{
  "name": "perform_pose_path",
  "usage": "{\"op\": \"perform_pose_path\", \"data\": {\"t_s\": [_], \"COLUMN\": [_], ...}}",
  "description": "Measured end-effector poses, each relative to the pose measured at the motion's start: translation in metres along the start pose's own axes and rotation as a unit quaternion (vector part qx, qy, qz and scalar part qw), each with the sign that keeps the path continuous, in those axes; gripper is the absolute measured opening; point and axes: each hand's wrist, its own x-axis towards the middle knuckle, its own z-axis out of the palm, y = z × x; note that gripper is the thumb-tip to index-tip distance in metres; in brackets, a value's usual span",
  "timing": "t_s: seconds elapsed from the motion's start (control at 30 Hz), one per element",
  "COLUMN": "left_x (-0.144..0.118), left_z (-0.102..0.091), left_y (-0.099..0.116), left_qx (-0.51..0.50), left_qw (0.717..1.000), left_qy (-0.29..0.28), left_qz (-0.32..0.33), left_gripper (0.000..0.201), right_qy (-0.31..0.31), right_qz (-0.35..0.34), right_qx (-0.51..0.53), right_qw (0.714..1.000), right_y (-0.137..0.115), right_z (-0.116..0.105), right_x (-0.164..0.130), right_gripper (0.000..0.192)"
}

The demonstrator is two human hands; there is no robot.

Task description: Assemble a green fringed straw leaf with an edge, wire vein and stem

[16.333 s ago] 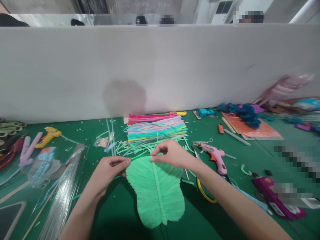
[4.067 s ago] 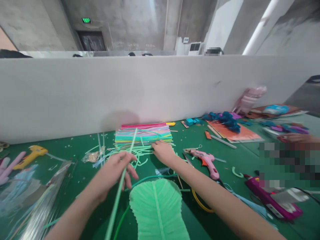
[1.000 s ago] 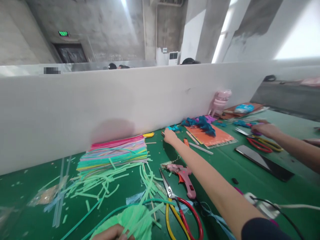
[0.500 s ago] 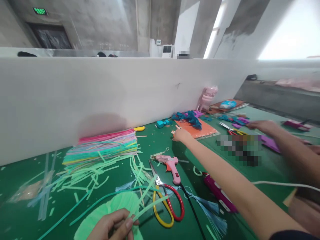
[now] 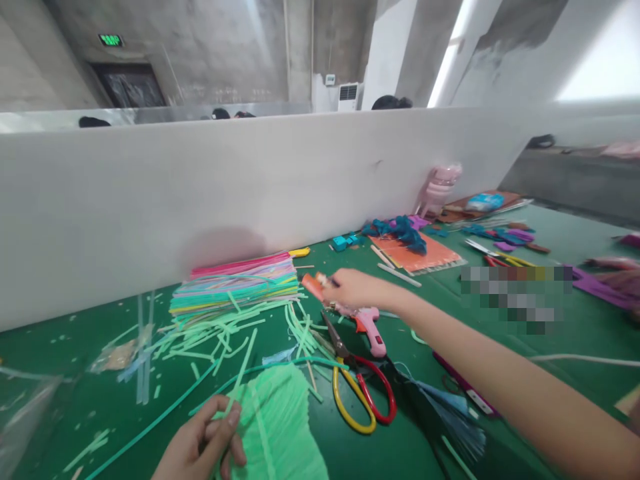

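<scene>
My left hand point(image 5: 203, 437) is closed on a light green pipe cleaner point(image 5: 246, 363), which sticks up from between thumb and fingers. Beside those fingers lies a fluffy light green leaf shape point(image 5: 283, 420) with a raised middle line. Stretched out over the table, my right hand point(image 5: 350, 288) grips a small orange lighter point(image 5: 313, 287), partly hidden by the fingers. Just below that hand is a pink glue gun point(image 5: 371, 327). Scissors point(image 5: 359, 380) with one yellow and one red handle lie open nearer to me. A teal pipe cleaner point(image 5: 165, 417) curves across the table.
A bundle of coloured pipe cleaners point(image 5: 245, 287) lies against the white partition point(image 5: 150, 193), with loose green pieces before it. Further right are an orange sheet point(image 5: 425, 257), a magenta box point(image 5: 465, 387) with a cord and a blue tassel point(image 5: 457, 420). A co-worker's hand point(image 5: 617, 273) shows at the right edge.
My right hand has come back from the orange sheet toward the glue gun, bringing the orange lighter. The pipe cleaner in my left hand now points more upright. The view has shifted slightly.
</scene>
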Motion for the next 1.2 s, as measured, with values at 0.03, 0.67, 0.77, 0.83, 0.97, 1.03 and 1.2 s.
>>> {"op": "perform_pose_path", "data": {"t_s": [0.03,0.67,0.77,0.83,0.97,1.03,1.2], "left_x": [0.0,-0.002,-0.005,-0.006,-0.008,-0.007,-0.002], "left_z": [-0.006,-0.031,-0.025,-0.02,-0.014,-0.014,-0.021], "left_y": [-0.004,-0.029,-0.026,-0.026,-0.028,-0.029,-0.033], "left_qx": [-0.001,-0.244,-0.289,-0.307,-0.323,-0.327,-0.234], "left_qw": [1.0,0.962,0.949,0.944,0.937,0.935,0.96], "left_qy": [0.023,0.118,0.12,0.116,0.13,0.133,0.148], "left_qz": [0.006,-0.017,0.019,0.031,0.041,0.04,0.038], "left_gripper": [0.048,0.041,0.033,0.031,0.038,0.042,0.043], "right_qy": [0.008,0.012,-0.014,-0.035,-0.065,-0.082,-0.075], "right_qz": [-0.035,-0.128,-0.161,-0.179,-0.197,-0.191,-0.178], "right_qx": [-0.022,0.181,0.248,0.273,0.306,0.33,0.365], "right_qw": [0.999,0.975,0.955,0.945,0.929,0.921,0.911], "right_y": [-0.012,-0.052,-0.06,-0.066,-0.077,-0.08,-0.081], "right_z": [0.016,0.16,0.171,0.179,0.192,0.198,0.204], "right_x": [-0.012,-0.069,-0.074,-0.077,-0.082,-0.084,-0.084], "right_gripper": [0.041,0.014,0.018,0.019,0.021,0.024,0.031]}}
